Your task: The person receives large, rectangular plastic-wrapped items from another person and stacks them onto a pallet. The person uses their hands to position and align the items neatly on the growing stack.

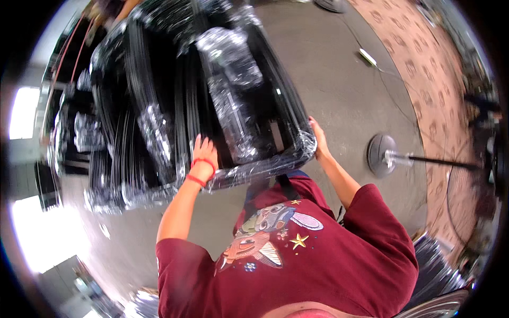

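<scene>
Large bundles of black rectangular frames, wrapped in clear plastic film, stand packed side by side in front of me. Both my hands are at the nearest, rightmost bundle of black frames (249,170). My left hand (205,157), with red bands at its wrist, reaches over the bundle's near left corner, its fingers bent into the gap beside the neighbouring bundle (151,127). At the near right corner my right hand (319,140) is closed around the outer side; most of its fingers are hidden behind the edge. Crumpled film (230,58) covers part of the bundle's middle.
On the grey floor (339,90) to the right stand a round black base with a pole (382,155) and a white power strip (367,57) with its cable. Patterned brown sheeting (424,90) runs along the far right. More wrapped bundles (87,132) are at the left.
</scene>
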Tool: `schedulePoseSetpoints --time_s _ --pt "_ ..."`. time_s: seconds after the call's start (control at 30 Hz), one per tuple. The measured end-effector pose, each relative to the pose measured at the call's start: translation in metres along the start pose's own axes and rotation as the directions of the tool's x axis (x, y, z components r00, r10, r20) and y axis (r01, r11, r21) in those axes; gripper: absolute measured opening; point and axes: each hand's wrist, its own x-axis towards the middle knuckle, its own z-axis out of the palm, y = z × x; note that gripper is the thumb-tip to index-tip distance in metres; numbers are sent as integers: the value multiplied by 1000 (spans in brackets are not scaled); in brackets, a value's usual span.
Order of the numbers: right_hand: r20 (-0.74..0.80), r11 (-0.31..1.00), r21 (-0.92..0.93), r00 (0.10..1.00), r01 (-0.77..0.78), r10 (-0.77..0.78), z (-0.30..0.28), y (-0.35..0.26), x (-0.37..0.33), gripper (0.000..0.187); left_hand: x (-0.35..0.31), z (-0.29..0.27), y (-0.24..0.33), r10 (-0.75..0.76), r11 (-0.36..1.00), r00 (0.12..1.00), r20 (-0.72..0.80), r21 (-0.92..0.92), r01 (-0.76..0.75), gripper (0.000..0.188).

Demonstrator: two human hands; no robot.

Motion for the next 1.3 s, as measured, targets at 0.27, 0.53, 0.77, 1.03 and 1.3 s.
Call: schedulePoseSetpoints --time_s 0.27,0.53,0.77,1.03,1.3 --pt "301 887 -459 929 -60 218 21 -71 31 85 63 19 -13 304 877 773 557 155 -456 48" --pt "252 957 -288 966 26 49 30 -6 63 83 61 97 -26 162 798 628 761 273 -537 55" --pt "278 935 -336 961 113 -16 28 -32 37 78 66 70 -22 234 947 637 735 -25 -319 50" --pt "99 847 -514 990 134 -97 27 -30 -28 64 34 28 -8 222 954 835 503 64 -293 59" --pt "137 936 -271 954 -223 266 29 -91 -31 67 7 24 14 2 999 958 288 43 -15 62"
